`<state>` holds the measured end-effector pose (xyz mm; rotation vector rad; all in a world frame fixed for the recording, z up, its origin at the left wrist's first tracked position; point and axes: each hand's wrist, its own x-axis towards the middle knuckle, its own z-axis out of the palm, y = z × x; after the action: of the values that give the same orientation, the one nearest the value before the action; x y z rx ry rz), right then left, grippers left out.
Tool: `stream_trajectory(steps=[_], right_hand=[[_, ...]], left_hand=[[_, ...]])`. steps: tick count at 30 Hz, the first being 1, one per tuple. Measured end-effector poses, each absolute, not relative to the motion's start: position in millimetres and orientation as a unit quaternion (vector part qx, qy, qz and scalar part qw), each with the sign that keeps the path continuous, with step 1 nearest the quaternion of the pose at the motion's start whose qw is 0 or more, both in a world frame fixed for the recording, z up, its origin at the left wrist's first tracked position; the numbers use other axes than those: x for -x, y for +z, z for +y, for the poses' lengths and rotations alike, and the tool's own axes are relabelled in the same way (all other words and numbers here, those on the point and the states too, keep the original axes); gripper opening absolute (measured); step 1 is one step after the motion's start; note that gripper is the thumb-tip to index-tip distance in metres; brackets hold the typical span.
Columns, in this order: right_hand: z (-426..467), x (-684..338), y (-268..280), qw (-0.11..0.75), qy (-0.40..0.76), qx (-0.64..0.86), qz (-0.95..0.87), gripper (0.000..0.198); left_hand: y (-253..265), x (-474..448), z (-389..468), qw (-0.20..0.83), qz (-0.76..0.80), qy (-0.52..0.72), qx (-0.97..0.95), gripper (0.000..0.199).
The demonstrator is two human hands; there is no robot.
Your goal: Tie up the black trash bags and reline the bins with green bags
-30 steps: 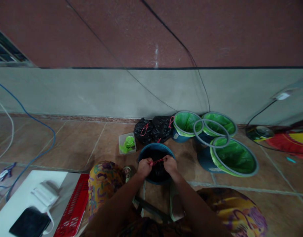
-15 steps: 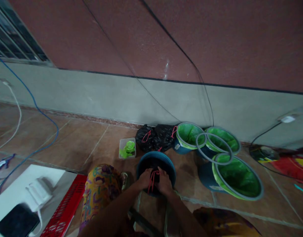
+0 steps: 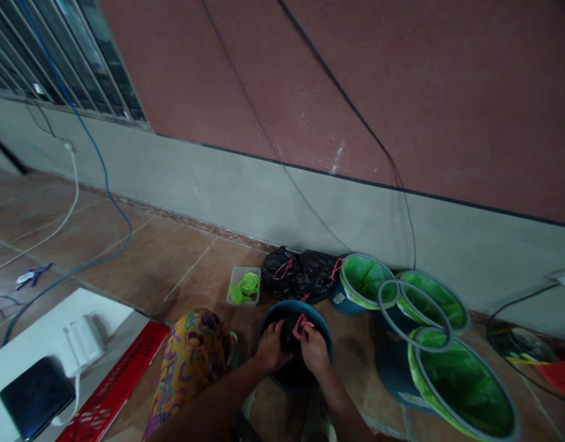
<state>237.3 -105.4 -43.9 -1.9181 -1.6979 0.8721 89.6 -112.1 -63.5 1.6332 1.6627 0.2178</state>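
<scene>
A blue bin [image 3: 322, 332] lined with a black bag [image 3: 292, 334] stands on the tiled floor in front of me. Both my hands are over its mouth. My left hand [image 3: 269, 350] presses on the black bag at the bin's left side. My right hand [image 3: 312, 348] pinches the bag's red drawstring [image 3: 302, 325], which loops up from the bag's top. My patterned knee [image 3: 190, 356] is to the left of the bin.
Behind the bin lie tied black bags [image 3: 301, 271] and a clear box of green bags [image 3: 244, 286]. Three green-lined bins [image 3: 462, 383] and a loose grey ring [image 3: 414, 307] stand at the right. A white board with a black device [image 3: 36, 396] and a red crate [image 3: 114, 393] lie at the left. Cables run along the wall.
My hands pulled the red drawstring taut between them, then came together over the bag. The view has swung left and upward, showing the window grille.
</scene>
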Motion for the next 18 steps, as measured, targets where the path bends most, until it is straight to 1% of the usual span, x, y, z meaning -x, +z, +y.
stream_trajectory(steps=[2,5,9,11,14,18], right_hand=[[-99,-242,-32,0.260,0.326,0.683,-0.600,0.038],[-86,-253,-8,0.330,0.347,0.661,-0.578,0.033],[-57,-263,47,0.426,0.369,0.616,-0.550,0.029],[-38,-263,81,0.452,0.401,0.585,-0.542,0.030],[-5,-257,123,0.483,0.487,0.510,-0.519,0.029],[39,-249,151,0.511,0.516,0.485,-0.488,0.028]], left_hand=[[-57,-87,-111,0.383,0.652,0.116,-0.644,0.095],[-40,-83,-110,0.343,0.653,0.166,-0.654,0.086],[-7,-78,-103,0.303,0.676,0.251,-0.623,0.084],[10,-77,-94,0.314,0.673,0.320,-0.589,0.087],[31,-75,-73,0.340,0.655,0.419,-0.529,0.092],[50,-70,-37,0.391,0.640,0.470,-0.466,0.095]])
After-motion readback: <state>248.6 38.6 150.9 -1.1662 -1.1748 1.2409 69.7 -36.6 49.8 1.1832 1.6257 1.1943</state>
